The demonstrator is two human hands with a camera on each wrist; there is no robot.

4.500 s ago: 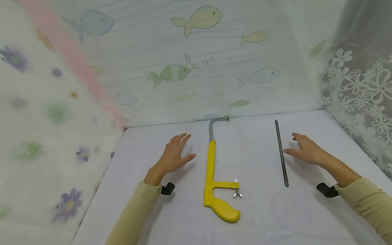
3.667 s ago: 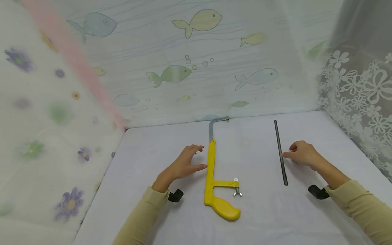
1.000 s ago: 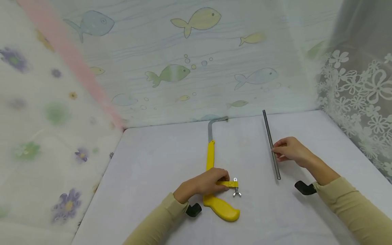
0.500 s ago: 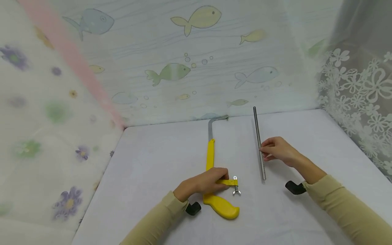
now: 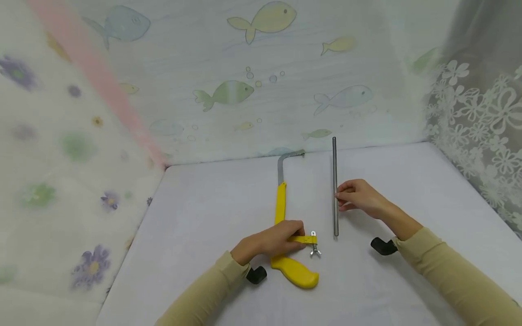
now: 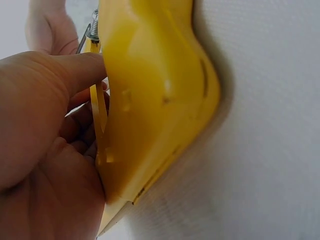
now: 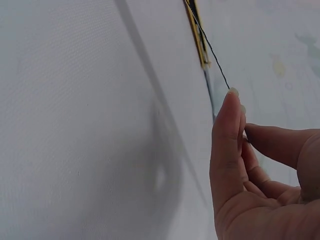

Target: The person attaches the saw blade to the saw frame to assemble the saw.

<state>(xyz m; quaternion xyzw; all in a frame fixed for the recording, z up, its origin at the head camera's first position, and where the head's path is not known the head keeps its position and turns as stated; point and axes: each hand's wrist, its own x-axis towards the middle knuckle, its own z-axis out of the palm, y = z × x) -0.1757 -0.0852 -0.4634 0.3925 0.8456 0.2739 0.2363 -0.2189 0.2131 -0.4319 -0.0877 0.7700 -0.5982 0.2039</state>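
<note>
A hacksaw frame [image 5: 280, 203] with a yellow body, yellow handle and grey bent front arm lies on the white table. My left hand [image 5: 277, 238] grips it where the short crossbar meets the body, thumb and fingers around that part. A wing nut [image 5: 315, 251] sticks out at the crossbar's end. To the right, my right hand [image 5: 360, 197] pinches a thin grey hacksaw blade [image 5: 335, 167] near its middle between thumb and fingertips. Seen edge-on in the right wrist view, the blade [image 7: 214, 52] is thin with a wavy edge, raised off the cloth above its shadow.
A white cloth covers the table [image 5: 204, 203]. Behind it hangs a fish-print curtain [image 5: 228, 127], close to the hacksaw's front arm. A flowered curtain [image 5: 53, 158] stands at the left, lace [image 5: 477, 122] at the right. A black wrist mount [image 5: 383, 246] juts from the right sleeve.
My left hand has come right and taken hold of the hacksaw frame. My right hand has picked up the blade and carried it left toward the frame, turning it more upright in view.
</note>
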